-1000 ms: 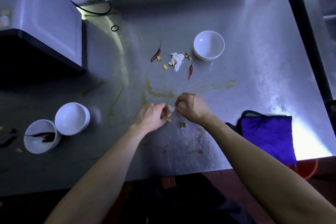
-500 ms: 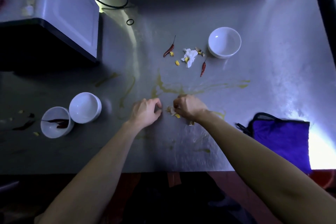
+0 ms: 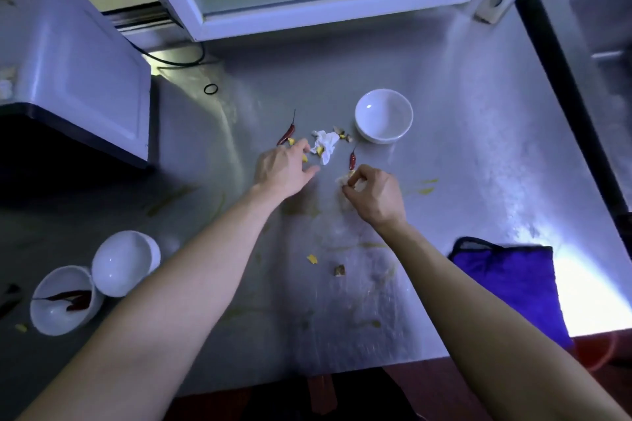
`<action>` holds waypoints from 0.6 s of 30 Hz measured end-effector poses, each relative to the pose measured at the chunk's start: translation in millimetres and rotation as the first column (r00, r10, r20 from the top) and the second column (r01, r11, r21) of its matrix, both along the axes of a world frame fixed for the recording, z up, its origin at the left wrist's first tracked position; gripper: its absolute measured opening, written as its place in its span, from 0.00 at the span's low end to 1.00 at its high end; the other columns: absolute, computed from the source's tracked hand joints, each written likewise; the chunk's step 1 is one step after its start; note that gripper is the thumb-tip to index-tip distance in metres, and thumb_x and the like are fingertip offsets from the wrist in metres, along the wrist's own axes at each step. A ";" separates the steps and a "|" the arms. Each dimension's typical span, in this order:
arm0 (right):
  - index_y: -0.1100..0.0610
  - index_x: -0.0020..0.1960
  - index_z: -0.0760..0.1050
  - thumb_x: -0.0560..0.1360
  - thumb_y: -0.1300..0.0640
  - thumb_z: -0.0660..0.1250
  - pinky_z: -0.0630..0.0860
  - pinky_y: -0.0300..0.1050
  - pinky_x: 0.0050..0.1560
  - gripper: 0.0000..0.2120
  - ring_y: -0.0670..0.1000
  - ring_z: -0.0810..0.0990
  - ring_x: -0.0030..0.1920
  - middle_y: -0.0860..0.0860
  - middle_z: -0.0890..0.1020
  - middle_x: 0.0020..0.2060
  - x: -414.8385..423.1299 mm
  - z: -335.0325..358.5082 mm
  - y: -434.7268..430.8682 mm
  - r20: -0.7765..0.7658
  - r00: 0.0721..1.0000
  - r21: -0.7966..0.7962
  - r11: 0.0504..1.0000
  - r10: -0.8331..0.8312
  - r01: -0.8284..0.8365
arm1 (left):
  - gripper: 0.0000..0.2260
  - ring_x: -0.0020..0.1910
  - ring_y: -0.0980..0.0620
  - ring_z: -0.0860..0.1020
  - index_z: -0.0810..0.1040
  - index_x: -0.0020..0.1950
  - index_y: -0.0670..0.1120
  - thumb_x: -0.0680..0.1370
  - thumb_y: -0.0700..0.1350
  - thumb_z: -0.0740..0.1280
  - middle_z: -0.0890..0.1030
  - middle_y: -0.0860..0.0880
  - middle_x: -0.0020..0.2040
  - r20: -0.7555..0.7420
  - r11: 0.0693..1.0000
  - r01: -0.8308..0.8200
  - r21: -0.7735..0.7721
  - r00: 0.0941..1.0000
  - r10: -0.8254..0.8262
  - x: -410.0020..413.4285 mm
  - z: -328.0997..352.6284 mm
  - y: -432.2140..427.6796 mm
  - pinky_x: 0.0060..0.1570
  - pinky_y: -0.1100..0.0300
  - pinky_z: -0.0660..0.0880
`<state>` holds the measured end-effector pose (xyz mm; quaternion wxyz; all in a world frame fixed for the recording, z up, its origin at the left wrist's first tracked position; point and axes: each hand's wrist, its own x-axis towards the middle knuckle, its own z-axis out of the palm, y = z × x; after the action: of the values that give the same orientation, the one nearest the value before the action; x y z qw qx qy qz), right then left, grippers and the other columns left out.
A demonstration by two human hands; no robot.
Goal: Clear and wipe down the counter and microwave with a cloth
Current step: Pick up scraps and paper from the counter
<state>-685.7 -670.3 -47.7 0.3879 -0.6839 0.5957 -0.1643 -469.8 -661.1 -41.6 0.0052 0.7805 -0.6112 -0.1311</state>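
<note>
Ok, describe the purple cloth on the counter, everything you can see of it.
The purple cloth is a deep violet, soft-looking fabric rectangle with dark edging curving round its far left corner. It lies flat on the steel counter, at the right near the front edge, beside a bright patch of light. Neither hand touches it: the open left hand and the right hand, pinching scraps, work farther back.
</note>
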 end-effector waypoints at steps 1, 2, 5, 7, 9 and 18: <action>0.50 0.41 0.80 0.75 0.49 0.75 0.72 0.45 0.40 0.08 0.55 0.83 0.43 0.50 0.85 0.38 -1.2 0.0 -3.5 0.002 1.000 0.001 1.000 -0.017 0.017 | 0.22 0.54 0.42 0.84 0.75 0.66 0.55 0.79 0.66 0.70 0.86 0.48 0.52 0.008 1.000 -0.001 -0.002 1.000 0.001 -2.2 0.0 -15.8 0.51 0.52 0.76; 0.50 0.41 0.80 0.75 0.49 0.75 0.71 0.44 0.40 0.08 0.55 0.83 0.43 0.50 0.85 0.38 -2.7 -0.2 -6.2 0.002 1.000 0.004 1.000 -0.030 0.030 | 0.24 0.53 0.41 0.84 0.75 0.66 0.55 0.77 0.67 0.70 0.86 0.47 0.52 0.007 1.000 -0.008 0.005 1.000 0.008 -4.4 -1.4 -30.7 0.51 0.51 0.77; 0.48 0.41 0.78 0.75 0.47 0.75 0.67 0.44 0.39 0.09 0.54 0.81 0.42 0.48 0.83 0.37 -8.4 -1.1 -8.2 -0.001 0.999 0.003 0.999 -0.047 0.047 | 0.25 0.53 0.41 0.83 0.75 0.64 0.54 0.74 0.66 0.73 0.85 0.47 0.54 -0.013 0.998 -0.028 0.061 0.999 0.029 -10.9 -11.1 -66.2 0.52 0.51 0.77; 0.49 0.42 0.79 0.75 0.46 0.75 0.67 0.44 0.39 0.09 0.53 0.80 0.42 0.46 0.81 0.37 -13.4 -2.4 -6.6 -0.002 0.998 0.003 0.998 -0.057 0.057 | 0.21 0.54 0.42 0.83 0.78 0.62 0.53 0.74 0.62 0.74 0.85 0.47 0.54 0.002 0.994 -0.024 0.106 1.000 0.024 -13.4 -18.4 -79.4 0.52 0.52 0.78; 0.49 0.42 0.79 0.75 0.45 0.75 0.67 0.44 0.38 0.10 0.53 0.80 0.42 0.46 0.81 0.37 -19.0 -4.6 -5.3 -0.001 0.998 0.001 0.998 -0.062 0.062 | 0.16 0.52 0.41 0.83 0.81 0.58 0.52 0.75 0.58 0.74 0.86 0.46 0.51 0.030 0.990 -0.026 0.137 0.999 0.022 -13.3 -25.2 -84.7 0.51 0.52 0.79; 0.53 0.45 0.80 0.76 0.46 0.74 0.68 0.44 0.40 0.10 0.54 0.83 0.46 0.48 0.88 0.45 -33.7 -3.7 3.0 -0.007 0.999 -0.021 0.998 -0.052 0.052 | 0.12 0.50 0.39 0.81 0.81 0.56 0.49 0.82 0.57 0.70 0.85 0.45 0.49 -0.212 0.994 -0.102 -0.037 0.973 0.092 -2.8 -7.2 -61.8 0.46 0.50 0.77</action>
<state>-719.4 -667.2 -51.4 0.3743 -0.6728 0.6128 -0.1780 -472.6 -722.9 -48.8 0.0946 0.7908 -0.5714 -0.1979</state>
